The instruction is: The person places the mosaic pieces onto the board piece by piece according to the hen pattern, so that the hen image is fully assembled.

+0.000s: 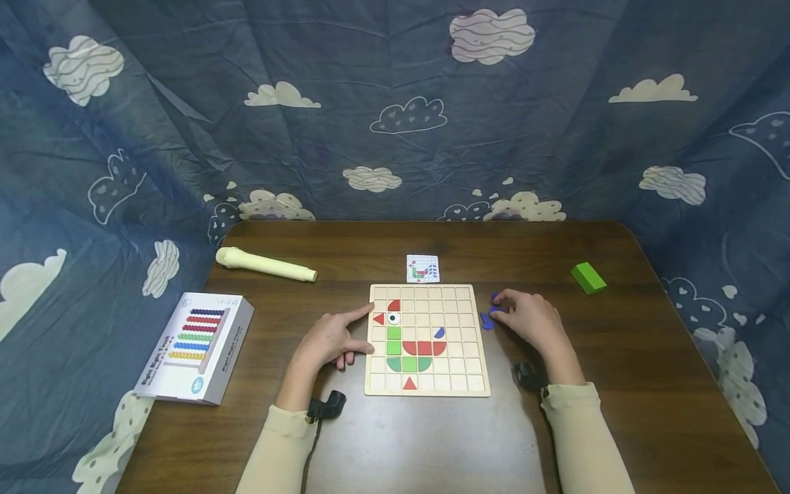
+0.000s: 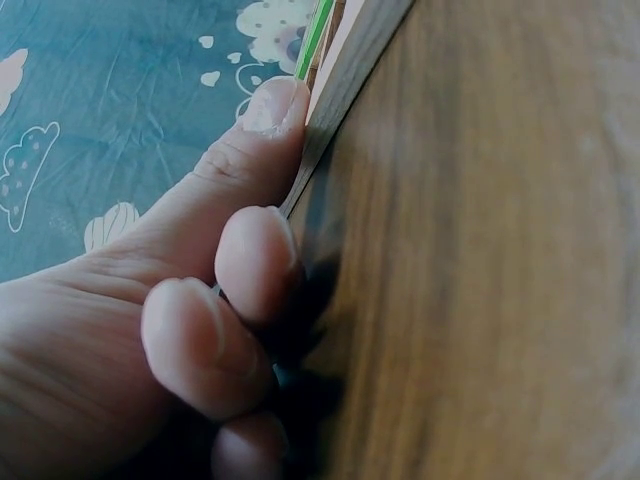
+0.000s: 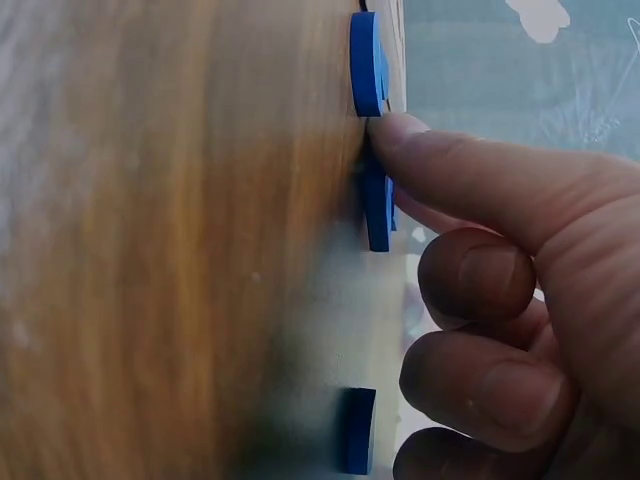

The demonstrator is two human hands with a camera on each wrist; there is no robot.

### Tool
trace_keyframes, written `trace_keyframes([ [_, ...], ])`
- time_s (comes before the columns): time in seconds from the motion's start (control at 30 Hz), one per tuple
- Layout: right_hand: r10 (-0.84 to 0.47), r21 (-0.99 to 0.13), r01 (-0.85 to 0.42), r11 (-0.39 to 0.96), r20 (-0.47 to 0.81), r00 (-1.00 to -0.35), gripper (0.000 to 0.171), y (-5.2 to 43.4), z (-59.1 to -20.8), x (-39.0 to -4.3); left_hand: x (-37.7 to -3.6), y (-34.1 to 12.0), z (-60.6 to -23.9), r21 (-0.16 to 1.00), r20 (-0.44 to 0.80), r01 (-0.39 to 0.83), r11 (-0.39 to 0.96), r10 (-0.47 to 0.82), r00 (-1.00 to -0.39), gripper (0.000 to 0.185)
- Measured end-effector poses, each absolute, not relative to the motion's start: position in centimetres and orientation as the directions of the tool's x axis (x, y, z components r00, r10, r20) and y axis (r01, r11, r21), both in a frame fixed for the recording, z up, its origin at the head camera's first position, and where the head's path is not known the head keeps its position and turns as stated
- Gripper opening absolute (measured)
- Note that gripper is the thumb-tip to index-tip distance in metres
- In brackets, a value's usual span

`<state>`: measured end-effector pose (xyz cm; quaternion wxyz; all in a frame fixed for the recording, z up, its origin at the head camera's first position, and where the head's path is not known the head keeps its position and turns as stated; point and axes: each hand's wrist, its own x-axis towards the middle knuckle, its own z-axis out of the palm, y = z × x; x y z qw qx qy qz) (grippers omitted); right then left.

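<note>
A square wooden grid board (image 1: pixel 453 309) lies mid-table, with red, green and blue flat pieces and a white eye disc (image 1: pixel 393 318) arranged in a bird-like figure. My left hand (image 1: pixel 330 339) touches the board's left edge with extended index finger and thumb; its other fingers are bent. One blue piece (image 1: pixel 439 333) sits alone in the right part of the grid. Beside the board's right edge, my right hand (image 1: pixel 531 319) pinches a blue piece (image 3: pixel 377 205) at the tabletop between thumb and index finger. Another blue piece (image 3: pixel 366 65) lies close to those fingertips.
Behind the board is a small picture card (image 1: pixel 422 269) showing a coloured figure on a grid. A cream microphone-shaped object (image 1: pixel 268 264) lies at the back left, above a white box (image 1: pixel 191 350) with an abacus picture. Far right stands a green block (image 1: pixel 588 278).
</note>
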<state>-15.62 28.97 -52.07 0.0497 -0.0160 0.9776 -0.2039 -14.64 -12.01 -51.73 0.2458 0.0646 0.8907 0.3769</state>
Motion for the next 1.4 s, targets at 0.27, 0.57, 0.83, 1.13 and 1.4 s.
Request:
trace_keyframes([
  [0.27,-0.053,-0.398,-0.013,0.917,-0.09,-0.995,0.031,28.9,-52.4,-15.8,-14.7,-12.0,-51.8,0.706,-0.393,-0.078,0.704,0.298,-0.87,0.091],
  [0.57,-0.027,-0.475,0.0,0.88,-0.05,-0.998,0.03,26.4,-51.1,-15.3,-14.7,-12.1,-51.9,0.703,-0.4,-0.091,0.705,0.287,-0.87,0.091],
  [0.83,-0.151,-0.477,-0.115,0.871,-0.039,-0.988,0.028,22.2,-50.9,-14.8,-14.7,-12.0,-51.8,0.711,-0.398,-0.095,0.696,0.288,-0.871,0.091],
  [1.13,-0.163,-0.468,-0.128,0.875,-0.035,-0.986,0.026,22.2,-52.2,-14.9,-14.5,-11.8,-51.6,0.701,-0.398,-0.093,0.707,0.279,-0.874,0.091],
  [1.4,-0.174,-0.472,-0.132,0.872,-0.047,-0.984,0.028,22.3,-52.4,-14.9,-14.5,-11.8,-51.7,0.704,-0.39,-0.088,0.705,0.28,-0.877,0.09],
])
